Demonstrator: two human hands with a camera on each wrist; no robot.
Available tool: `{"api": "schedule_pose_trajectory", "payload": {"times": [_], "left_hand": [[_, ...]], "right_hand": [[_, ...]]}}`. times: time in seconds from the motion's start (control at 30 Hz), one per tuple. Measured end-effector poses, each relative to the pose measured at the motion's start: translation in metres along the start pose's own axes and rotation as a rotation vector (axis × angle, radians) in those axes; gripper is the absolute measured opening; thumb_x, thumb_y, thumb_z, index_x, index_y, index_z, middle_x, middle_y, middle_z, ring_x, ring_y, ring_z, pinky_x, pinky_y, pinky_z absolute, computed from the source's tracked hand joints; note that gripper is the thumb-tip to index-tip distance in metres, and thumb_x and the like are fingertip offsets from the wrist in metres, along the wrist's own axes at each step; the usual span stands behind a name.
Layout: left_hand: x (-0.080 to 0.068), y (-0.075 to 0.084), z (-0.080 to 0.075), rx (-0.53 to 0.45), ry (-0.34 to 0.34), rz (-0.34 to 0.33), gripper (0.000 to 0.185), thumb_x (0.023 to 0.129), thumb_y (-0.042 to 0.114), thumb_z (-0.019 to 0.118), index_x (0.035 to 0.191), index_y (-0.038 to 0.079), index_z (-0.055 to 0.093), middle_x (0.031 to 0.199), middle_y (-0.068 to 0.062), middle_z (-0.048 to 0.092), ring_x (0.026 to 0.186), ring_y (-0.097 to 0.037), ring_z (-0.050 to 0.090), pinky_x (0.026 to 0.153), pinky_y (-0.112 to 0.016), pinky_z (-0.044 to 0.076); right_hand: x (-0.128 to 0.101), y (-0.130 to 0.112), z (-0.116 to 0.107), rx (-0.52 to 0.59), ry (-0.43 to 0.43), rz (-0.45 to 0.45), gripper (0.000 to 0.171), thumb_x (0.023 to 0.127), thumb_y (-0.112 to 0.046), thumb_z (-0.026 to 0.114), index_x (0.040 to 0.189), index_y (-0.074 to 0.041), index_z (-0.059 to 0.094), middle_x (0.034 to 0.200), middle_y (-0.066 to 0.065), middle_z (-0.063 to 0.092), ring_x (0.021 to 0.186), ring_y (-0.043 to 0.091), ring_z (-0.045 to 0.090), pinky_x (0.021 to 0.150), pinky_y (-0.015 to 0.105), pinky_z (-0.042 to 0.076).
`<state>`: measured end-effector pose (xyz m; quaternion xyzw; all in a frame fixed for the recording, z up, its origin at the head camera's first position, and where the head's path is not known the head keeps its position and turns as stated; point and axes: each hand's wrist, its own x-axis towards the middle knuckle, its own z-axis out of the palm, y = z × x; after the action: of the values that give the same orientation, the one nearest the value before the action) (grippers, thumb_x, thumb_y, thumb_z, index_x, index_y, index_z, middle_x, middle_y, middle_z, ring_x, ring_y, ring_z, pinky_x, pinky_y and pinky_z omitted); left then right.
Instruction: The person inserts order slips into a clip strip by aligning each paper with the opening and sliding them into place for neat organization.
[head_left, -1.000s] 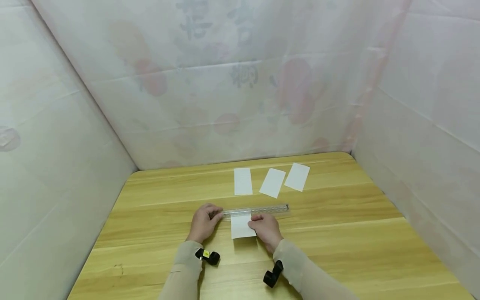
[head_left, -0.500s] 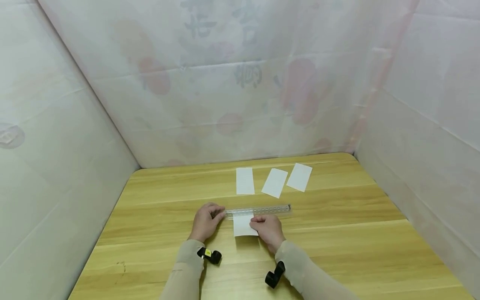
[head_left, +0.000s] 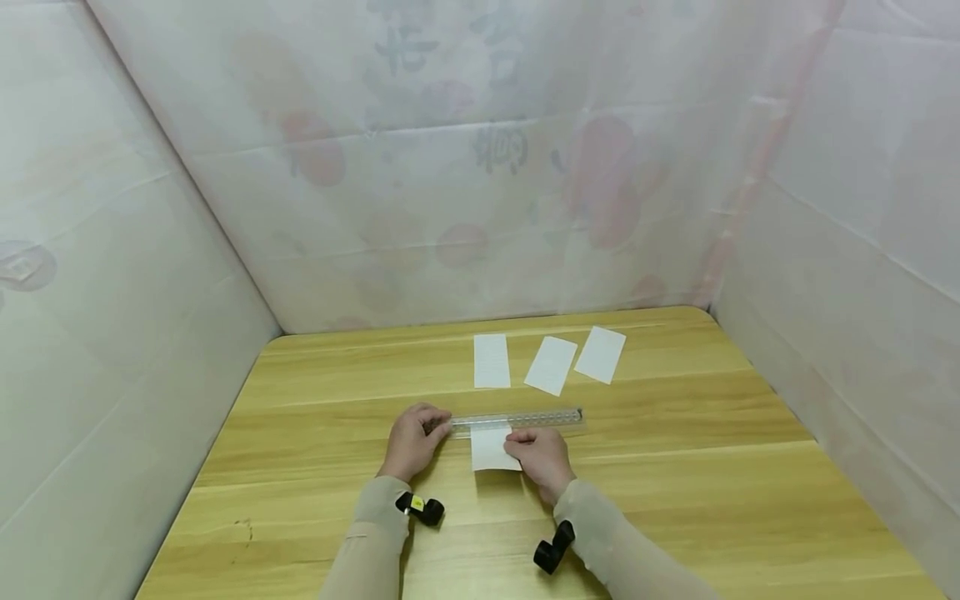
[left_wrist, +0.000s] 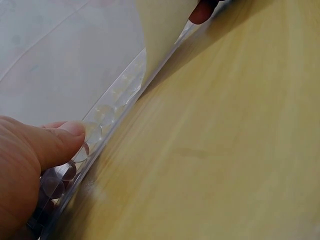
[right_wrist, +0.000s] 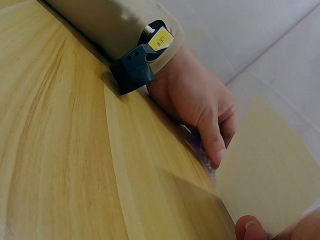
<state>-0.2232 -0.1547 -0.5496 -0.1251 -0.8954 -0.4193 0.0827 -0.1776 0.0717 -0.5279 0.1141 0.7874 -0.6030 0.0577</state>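
While the left hand (head_left: 411, 443) presses down on the near end of a clear plastic ruler (head_left: 517, 419), its grip is narrow: thumb and curled fingers pinch the ruler's left end flat against the wooden surface (head_left: 675, 467). In the left wrist view the thumb (left_wrist: 60, 142) lies on the ruler's edge, with the round markings of the ruler (left_wrist: 107, 120) showing through the plastic just beyond it. The right hand (head_left: 542, 458) sits just to the right of that grip, holding the near right part of a small white paper slip (head_left: 491, 450); its fingertips pinch the slip, which lifts up off the surface along the ruler's edge, as the right wrist view shows with the paper (right_wrist: 265, 185) standing tilted above the wood. The slip's far edge goes under the ruler, between the two hands. Well beyond both grips, toward the back wall, three more white paper slips (head_left: 551, 365) lie flat in a row, apart from each other.
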Motion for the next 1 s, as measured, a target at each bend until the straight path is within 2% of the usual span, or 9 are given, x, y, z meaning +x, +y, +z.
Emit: {"api": "schedule_pose_trajectory", "payload": {"times": [0.3,0.6,1.0], "left_hand": [[0.001,0.0,0.0,0.009,0.01,0.01,0.012,0.086,0.02,0.074,0.098,0.018,0.076,0.101,0.006,0.065,0.092,-0.016,0.06,0.08,-0.037,0.049],[-0.001,0.0,0.001,0.018,0.007,0.023,0.012,0.087,0.021,0.073,0.098,0.019,0.075,0.097,0.008,0.064,0.08,-0.01,0.056,0.069,-0.03,0.048],[0.0,-0.001,0.001,0.016,0.004,0.027,0.012,0.087,0.021,0.072,0.098,0.019,0.075,0.096,0.009,0.063,0.079,-0.009,0.055,0.067,-0.029,0.047]], "right_hand": [[0.002,0.002,-0.004,0.011,0.006,0.001,0.013,0.085,-0.01,0.072,0.095,0.0,0.073,0.1,0.011,0.068,0.086,0.02,0.063,0.071,0.032,0.053],[0.001,0.002,-0.009,0.031,0.005,0.005,0.013,0.085,-0.009,0.072,0.095,0.0,0.073,0.101,0.012,0.067,0.092,0.024,0.063,0.074,0.034,0.054],[0.003,0.006,-0.016,0.018,-0.001,0.02,0.015,0.086,-0.01,0.071,0.098,-0.001,0.073,0.107,0.013,0.065,0.094,0.024,0.062,0.076,0.035,0.053]]}}
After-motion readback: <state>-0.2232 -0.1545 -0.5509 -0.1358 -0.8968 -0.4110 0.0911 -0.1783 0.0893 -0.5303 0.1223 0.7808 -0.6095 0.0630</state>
